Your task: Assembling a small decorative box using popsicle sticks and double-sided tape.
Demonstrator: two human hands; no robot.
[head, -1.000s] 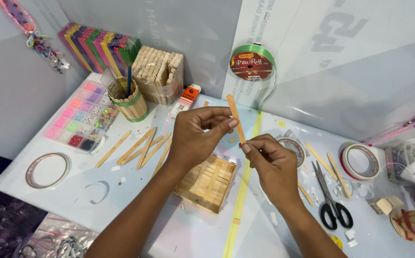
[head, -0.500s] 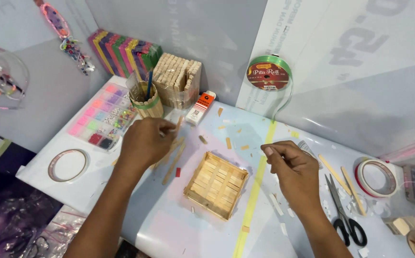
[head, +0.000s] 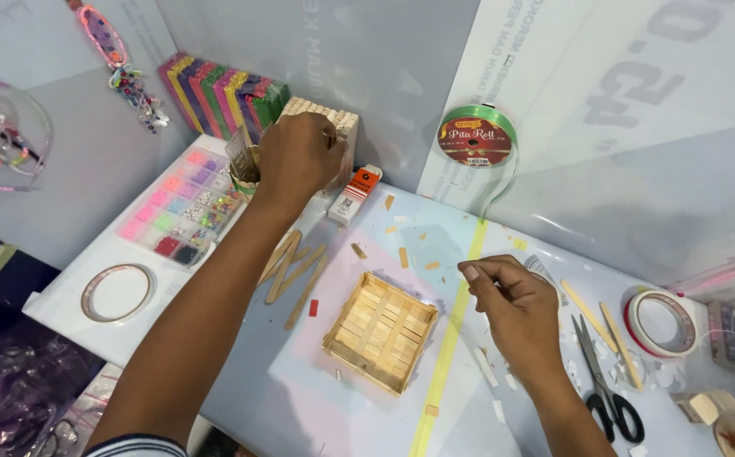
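Reaching your left hand [head: 298,161] over the upright stick bundle [head: 334,127] at the desk's [head: 240,372] far corner, fingers curling onto it; your right hand [head: 511,300] is pinching something unclear, nearer the stick tray [head: 382,330].

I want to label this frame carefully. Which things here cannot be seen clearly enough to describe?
- Head view: the left hand covers the top of the stacked pale wooden stick block; what its fingers grip is hidden.
- The right hand has curled fingers; whether they pinch anything is too small to tell.
- The small wooden pieces at the lower right are cut off by the frame edge.
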